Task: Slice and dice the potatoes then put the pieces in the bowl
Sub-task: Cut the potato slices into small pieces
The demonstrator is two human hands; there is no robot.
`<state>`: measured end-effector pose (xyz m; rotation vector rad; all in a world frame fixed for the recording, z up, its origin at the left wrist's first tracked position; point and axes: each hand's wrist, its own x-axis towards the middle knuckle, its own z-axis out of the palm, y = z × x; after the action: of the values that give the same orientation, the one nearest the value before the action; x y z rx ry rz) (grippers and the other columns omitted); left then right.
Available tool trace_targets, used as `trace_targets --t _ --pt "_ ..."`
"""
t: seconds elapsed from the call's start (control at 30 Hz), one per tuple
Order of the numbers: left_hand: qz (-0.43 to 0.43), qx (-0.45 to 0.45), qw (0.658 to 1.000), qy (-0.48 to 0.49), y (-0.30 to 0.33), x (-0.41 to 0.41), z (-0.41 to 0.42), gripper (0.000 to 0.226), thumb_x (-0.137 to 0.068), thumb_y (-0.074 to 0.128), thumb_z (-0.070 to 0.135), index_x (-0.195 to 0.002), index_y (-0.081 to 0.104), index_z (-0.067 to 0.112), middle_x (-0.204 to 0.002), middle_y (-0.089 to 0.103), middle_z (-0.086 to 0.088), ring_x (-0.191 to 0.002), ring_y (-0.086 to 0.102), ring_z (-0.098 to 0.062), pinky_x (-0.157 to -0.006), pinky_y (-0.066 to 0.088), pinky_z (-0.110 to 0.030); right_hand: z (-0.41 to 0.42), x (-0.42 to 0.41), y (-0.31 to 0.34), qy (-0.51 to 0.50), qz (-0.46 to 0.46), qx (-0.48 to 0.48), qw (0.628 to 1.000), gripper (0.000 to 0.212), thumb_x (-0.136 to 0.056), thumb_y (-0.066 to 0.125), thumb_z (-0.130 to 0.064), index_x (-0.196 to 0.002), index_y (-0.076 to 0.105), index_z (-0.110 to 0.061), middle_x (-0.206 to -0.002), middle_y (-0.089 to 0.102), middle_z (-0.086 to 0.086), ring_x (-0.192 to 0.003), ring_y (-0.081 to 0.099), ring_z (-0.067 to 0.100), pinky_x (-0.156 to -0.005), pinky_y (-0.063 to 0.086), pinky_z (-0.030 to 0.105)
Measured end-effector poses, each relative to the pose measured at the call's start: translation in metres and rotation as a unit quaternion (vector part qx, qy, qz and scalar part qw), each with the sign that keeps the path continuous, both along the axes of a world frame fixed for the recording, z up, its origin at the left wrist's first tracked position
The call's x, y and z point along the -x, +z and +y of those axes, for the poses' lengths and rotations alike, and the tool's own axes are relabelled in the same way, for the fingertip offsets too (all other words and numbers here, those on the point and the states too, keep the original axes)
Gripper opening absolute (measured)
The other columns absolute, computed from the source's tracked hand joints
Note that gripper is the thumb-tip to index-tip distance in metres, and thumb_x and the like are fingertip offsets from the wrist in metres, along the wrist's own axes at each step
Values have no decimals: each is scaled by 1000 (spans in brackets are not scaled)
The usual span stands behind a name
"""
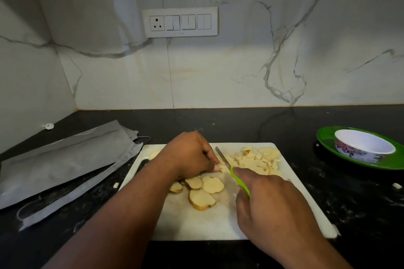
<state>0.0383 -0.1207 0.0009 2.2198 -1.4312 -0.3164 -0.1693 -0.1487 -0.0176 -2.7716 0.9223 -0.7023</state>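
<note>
- Gripping a knife (227, 167) by its green handle, the right hand (269, 207) sits nearest the camera over the near-right part of the white cutting board (196, 225); fingers are curled round the handle, index finger laid along its top.
- Knife blade points away and to the left, its edge down among potato pieces at mid-board.
- Potato slices (202, 190): several round, skin-edged slices lie overlapping on the board, just left of the right hand and just near of the left hand.
- Left hand (190, 155) is farther in, knuckles up, fingers bent; its fingertips pinch a small pale potato piece (223, 168) against the board, right beside the blade.
- Diced potato pieces (258, 160) are heaped on the far-right part of the board, beyond the blade; a larger uncut slice rests at the far edge of that heap.
- One more pale potato piece shows on the board behind the left wrist.
- Stray bits lie on the black countertop (360, 214), left and right of the board.
- Grey flat pouches (65, 164) lie on the counter left of the board.
- Bowl (364, 146), white inside with floral outside, stands on a green plate (325, 137) at far right, well apart from the board; no potato visible in it.
- Marble-pattern wall carries a white switch panel (180, 22).
</note>
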Motion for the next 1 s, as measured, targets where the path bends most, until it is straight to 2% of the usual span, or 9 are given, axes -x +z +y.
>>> trace_targets --t 0.1,0.17,0.3,0.5,0.6,0.8,0.93,1.0 --pt "-3 -5 1000 6 0 1 -2 7 -81 89 31 -86 85 31 -87 78 19 -89 70 -2 -94 59 -35 1 1 -3 -1 -10 7 1000 52 -99 39 -44 -151 31 -42 -111 65 -16 -82 53 6 -69 38 16" --pt "-4 -4 1000 10 0 2 -3 6 -80 89 30 -85 85 30 -86 77 18 -88 70 -2 -93 60 -35 5 1 -3 1 -11 7 1000 52 -100 38 -43 -151 28 -42 -111 65 -13 -81 48 7 -69 34 17" --pt "-8 -4 1000 18 1 4 -2 8 -79 90 32 -82 84 28 -82 77 17 -83 70 -2 -90 61 -36 7 -1 -3 5 -11 4 1000 52 -100 39 -41 -150 29 -39 -109 65 -13 -91 58 8 -71 39 19" --pt "-8 -6 1000 17 3 6 -1 9 -78 91 31 -78 83 27 -80 77 16 -84 71 -3 -89 61 -36 8 -2 -4 3 -4 -13 1000 43 -98 42 -38 -140 36 -38 -101 65 -10 -88 62 10 -74 50 25" --pt "-3 -7 1000 10 3 6 1 7 -81 89 29 -79 83 26 -80 77 15 -83 72 -4 -87 62 -35 8 -2 -4 1 4 -20 1000 42 -96 45 -35 -137 38 -37 -100 64 -9 -88 61 11 -75 50 27" --pt "11 24 1000 6 5 5 2 2 -85 85 28 -83 84 29 -77 76 20 -81 70 -1 -78 57 -23 7 -2 -7 2 -19 -19 1000 38 -95 45 -36 -132 35 -40 -79 49 -10 -73 52 10 -64 42 24" --pt "8 32 999 12 4 4 1 5 -84 86 29 -82 84 33 -75 74 25 -80 69 2 -76 56 -21 7 -1 -8 2 -26 -9 1000 32 -96 42 -38 -127 34 -39 -71 44 -10 -65 48 10 -57 35 23" --pt "-2 18 1000 8 4 5 1 5 -85 85 29 -84 84 33 -78 75 23 -81 69 1 -80 59 -24 7 0 -7 2 -29 -8 1000 31 -97 42 -38 -126 34 -39 -71 44 -10 -64 48 9 -56 34 23"
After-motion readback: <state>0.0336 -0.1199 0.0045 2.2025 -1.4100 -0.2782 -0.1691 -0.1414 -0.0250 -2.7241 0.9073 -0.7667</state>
